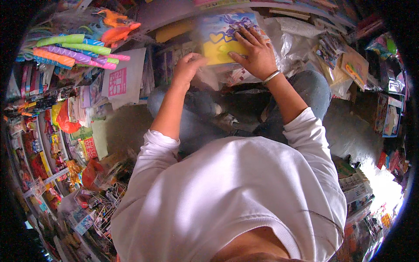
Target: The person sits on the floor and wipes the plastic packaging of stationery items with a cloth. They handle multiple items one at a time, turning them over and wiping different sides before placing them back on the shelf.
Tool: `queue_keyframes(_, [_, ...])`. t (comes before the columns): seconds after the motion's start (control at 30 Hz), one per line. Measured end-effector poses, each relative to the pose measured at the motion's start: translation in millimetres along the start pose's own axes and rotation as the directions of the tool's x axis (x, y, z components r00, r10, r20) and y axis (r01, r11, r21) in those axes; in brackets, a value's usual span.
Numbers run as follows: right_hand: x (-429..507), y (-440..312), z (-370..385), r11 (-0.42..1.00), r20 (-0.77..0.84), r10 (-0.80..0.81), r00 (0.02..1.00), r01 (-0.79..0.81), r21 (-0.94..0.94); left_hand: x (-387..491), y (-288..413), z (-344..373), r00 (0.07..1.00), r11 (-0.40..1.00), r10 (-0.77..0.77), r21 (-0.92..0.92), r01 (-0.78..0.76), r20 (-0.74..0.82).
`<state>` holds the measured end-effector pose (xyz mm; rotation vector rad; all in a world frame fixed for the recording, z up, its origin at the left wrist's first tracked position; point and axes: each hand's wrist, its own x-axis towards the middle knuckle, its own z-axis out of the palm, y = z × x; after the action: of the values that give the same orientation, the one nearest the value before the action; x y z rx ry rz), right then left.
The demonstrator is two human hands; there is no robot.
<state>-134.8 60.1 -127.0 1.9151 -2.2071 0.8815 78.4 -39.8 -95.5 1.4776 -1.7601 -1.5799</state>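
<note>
A flat, glossy book or pack (214, 54) lies before me, blue with a cartoon figure above and yellow below, with heart outlines between. My right hand (257, 54) rests palm down on its right part, fingers apart, a light bangle at the wrist. My left hand (192, 65) is at the left edge with the fingers bent together. Blur hides whether they pinch anything. Just below that hand is a pale, blurred, see-through patch (208, 78), perhaps plastic film. Crumpled clear plastic (288, 42) lies right of the book.
Brightly coloured foam-like tubes (75, 50) and orange toy animals (121, 32) lie at the upper left. A white sheet with pink print (121, 77) is below them. Packed shelves (49, 144) line the left side. Flat packs (353, 67) lean at the right, beyond my knee (311, 93).
</note>
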Motion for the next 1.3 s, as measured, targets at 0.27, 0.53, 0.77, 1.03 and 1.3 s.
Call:
queue_keyframes(0.27, [0, 1, 0, 1.000, 0.006, -0.006, 1.000, 0.006, 0.003, 10, -5, -4, 0.993, 0.980, -0.079, -0.174, 0.092, 0.082])
queue_keyframes(0.53, [1, -2, -4, 1.000, 0.023, 0.001, 1.000, -0.001, 0.003, 9, -3, 2, 0.997, 0.976, -0.078, -0.204, 0.079, 0.014])
queue_keyframes(0.77, [1, -2, -4, 1.000, 0.057, 0.025, 0.998, -0.025, 0.003, 11, -3, 0, 0.986, 0.929, -0.148, -0.332, 0.164, 0.075])
queue_keyframes(1.03, [0, -2, -2, 1.000, 0.049, 0.016, 0.999, -0.016, 0.003, 18, -6, 0, 0.989, 0.966, -0.099, -0.230, 0.122, 0.108])
queue_keyframes(1.3, [0, 0, 0, 1.000, 0.019, 0.006, 1.000, -0.005, -0.009, 14, -5, -3, 0.975, 0.929, -0.160, -0.311, 0.201, 0.155])
